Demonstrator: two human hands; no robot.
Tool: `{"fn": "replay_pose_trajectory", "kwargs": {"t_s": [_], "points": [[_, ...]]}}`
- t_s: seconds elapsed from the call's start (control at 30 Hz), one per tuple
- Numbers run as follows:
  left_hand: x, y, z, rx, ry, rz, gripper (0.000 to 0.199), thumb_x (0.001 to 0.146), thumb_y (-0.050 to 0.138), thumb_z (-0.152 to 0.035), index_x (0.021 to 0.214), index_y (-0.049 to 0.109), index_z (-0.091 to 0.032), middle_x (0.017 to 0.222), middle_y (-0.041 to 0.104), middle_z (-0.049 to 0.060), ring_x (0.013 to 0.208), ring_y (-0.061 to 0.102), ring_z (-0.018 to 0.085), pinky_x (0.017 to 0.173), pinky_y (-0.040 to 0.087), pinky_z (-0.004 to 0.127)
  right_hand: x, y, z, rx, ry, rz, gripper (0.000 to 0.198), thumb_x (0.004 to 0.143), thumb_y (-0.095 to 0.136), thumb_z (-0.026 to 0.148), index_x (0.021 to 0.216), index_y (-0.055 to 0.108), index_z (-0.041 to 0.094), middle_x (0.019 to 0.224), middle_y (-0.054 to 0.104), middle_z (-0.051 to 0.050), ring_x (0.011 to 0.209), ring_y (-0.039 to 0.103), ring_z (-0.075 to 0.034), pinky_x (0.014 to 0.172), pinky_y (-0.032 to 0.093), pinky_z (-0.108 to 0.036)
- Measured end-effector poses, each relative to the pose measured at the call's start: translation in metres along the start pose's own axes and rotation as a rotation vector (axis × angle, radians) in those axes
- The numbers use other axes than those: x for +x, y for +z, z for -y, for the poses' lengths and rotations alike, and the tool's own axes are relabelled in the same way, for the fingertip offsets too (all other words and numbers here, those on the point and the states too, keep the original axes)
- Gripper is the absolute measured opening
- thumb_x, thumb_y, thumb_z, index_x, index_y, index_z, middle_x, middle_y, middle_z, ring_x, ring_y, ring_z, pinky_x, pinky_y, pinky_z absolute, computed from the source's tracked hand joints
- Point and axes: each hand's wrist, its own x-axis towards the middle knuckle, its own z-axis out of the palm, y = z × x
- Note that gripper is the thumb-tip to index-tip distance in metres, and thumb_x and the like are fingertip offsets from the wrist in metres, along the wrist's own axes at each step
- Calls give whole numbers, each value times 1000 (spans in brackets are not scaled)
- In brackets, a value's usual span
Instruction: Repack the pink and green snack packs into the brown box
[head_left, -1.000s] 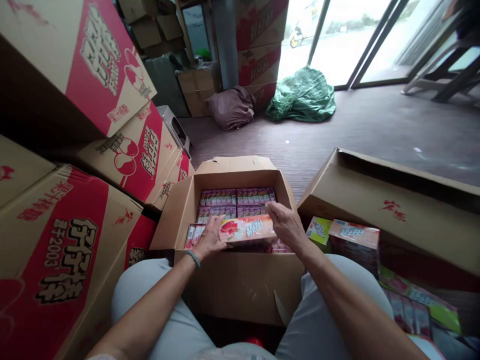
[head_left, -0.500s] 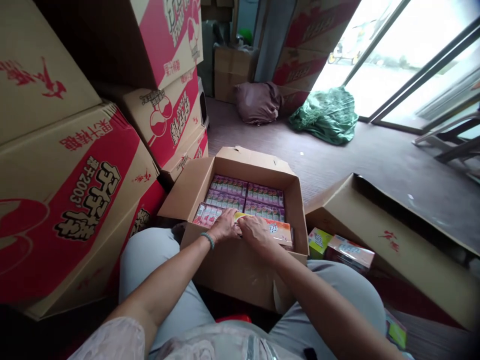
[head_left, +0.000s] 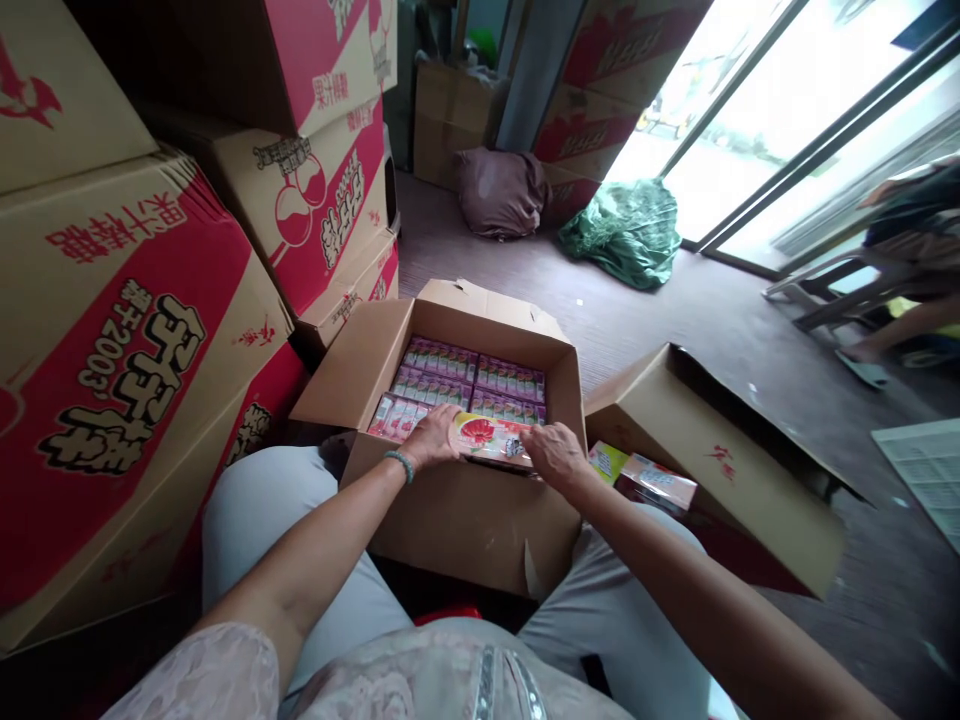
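Observation:
An open cardboard carton (head_left: pixel 450 520) stands between my knees, with purple printed packs (head_left: pixel 439 360) in rows inside. Near its front edge lies a long orange-and-yellow printed box (head_left: pixel 487 436) with a fruit picture. My left hand (head_left: pixel 436 437), a beaded bracelet on its wrist, grips that box's left end, fingers closed over it. At the other end my right hand (head_left: pixel 553 455) has its fingers bent around the box's corner. A pink-and-white pack (head_left: pixel 395 417) shows in the carton left of my left hand. The undersides of both hands are hidden.
Large red-and-tan cartons (head_left: pixel 150 380) are stacked on the left. Right of the open carton, another carton (head_left: pixel 720 460) lies tilted beside small printed boxes (head_left: pixel 656 483). Green sacking (head_left: pixel 626 232) lies near the glass door. Another person's leg (head_left: pixel 900 320) shows at far right.
My right hand has slid right along the orange-and-yellow box to its end, uncovering the fruit picture. The view has turned rightward, bringing another person into sight.

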Motion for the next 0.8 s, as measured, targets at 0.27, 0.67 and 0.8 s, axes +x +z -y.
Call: {"fn": "replay_pose_trajectory", "kwargs": {"t_s": [0.27,0.67,0.8], "points": [[1,3,-1,8,-30,0,71,53,82,-31,113,47,-17,110,54,9,105,53,27,96,45,41,-46,28,-86,197,278,-5,30,89,40,17,95,70,19,89,70,-14,87,65,-27,79,45,-40],[-11,22,8,175,-215,41,88,78,53,-55,147,13,-18,144,36,20,127,44,38,98,44,54,12,29,-22,467,158,-103,60,62,73,45,109,53,14,92,71,-9,84,68,-26,67,48,-29],[-11,29,9,313,-254,86,90,80,46,-61,149,5,-21,140,44,23,113,56,42,83,49,59,-37,22,-63,455,388,-261,53,69,66,50,107,52,15,92,70,-11,83,67,-27,66,45,-30]]}}
